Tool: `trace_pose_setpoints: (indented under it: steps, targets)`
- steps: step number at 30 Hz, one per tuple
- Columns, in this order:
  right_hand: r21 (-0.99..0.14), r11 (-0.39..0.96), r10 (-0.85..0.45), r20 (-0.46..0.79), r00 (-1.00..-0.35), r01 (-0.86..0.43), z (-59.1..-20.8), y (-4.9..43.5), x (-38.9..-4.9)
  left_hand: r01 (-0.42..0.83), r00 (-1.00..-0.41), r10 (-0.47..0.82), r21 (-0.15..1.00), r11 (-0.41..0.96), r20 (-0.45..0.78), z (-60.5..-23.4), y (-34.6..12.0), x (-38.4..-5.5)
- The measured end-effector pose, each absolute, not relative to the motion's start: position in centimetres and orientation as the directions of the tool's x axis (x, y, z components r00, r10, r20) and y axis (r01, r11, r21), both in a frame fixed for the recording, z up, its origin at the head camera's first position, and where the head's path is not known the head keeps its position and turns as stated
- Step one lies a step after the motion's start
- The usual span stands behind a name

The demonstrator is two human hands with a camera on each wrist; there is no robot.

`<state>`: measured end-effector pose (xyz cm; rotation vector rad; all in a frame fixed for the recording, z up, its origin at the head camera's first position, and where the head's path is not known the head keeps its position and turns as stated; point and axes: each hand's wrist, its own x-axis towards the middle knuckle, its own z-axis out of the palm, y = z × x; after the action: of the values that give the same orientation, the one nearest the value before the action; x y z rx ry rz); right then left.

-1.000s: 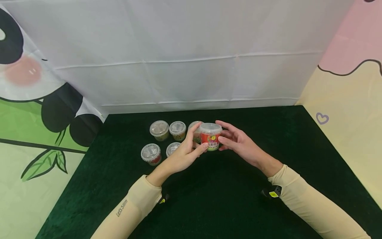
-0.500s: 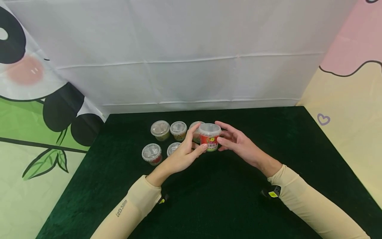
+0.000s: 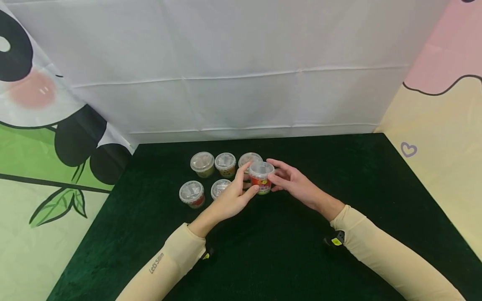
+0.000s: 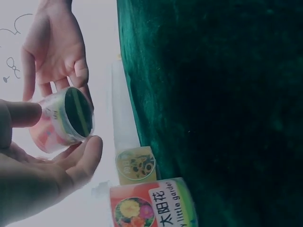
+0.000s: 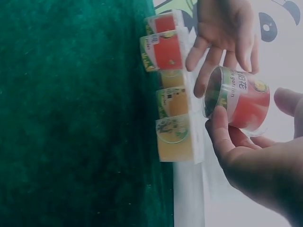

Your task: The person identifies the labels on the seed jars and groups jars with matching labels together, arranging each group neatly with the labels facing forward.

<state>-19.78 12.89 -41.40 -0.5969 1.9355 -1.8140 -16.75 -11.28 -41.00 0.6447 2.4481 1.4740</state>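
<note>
A small clear-topped plastic cup (image 3: 260,182) with a red and green flower-printed label is held upright above the table between both hands. My left hand (image 3: 234,195) grips its left side, thumb in front and fingers behind. At the cup's right side, my right hand (image 3: 297,184) holds it with thumb and fingers. The left wrist view shows the cup's dark base (image 4: 78,111) facing the table, with the left fingertips (image 4: 92,151) by its edge. From the right wrist, the cup's red label (image 5: 248,101) shows, and a right finger (image 5: 220,125) touches near the base.
Several similar lidded cups stand in two rows on the dark green cloth (image 3: 286,251): a back-left cup (image 3: 202,164), a back-middle cup (image 3: 225,164), a back-right cup (image 3: 250,158), a front-left cup (image 3: 191,194) and a partly hidden cup (image 3: 219,187). A white curtain (image 3: 241,100) hangs behind.
Both hands have moved the cup slightly left and toward the person, lower in the head view. The back-right cup behind it shows more now. The other cups stay put.
</note>
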Motion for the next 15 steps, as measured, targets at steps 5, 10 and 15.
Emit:
trace_pose_setpoints:
  steps: [5,10,15]
  targets:
    - [-0.997,0.076,-0.573,-0.023,-0.819,-0.026,-42.4,12.6,-20.2,0.253,-0.891,0.454,0.857,0.449,0.025,-41.3,-11.3,-16.6]
    - [-0.995,0.100,-0.583,-0.046,-0.811,-0.016,-43.5,12.2,-20.4,0.267,-0.898,0.440,0.824,0.499,0.025,-42.0,-11.5,-16.8]
    - [-0.994,0.107,-0.600,-0.061,-0.797,-0.004,-43.8,11.9,-20.3,0.258,-0.904,0.426,0.810,0.526,0.011,-42.7,-11.6,-16.9]
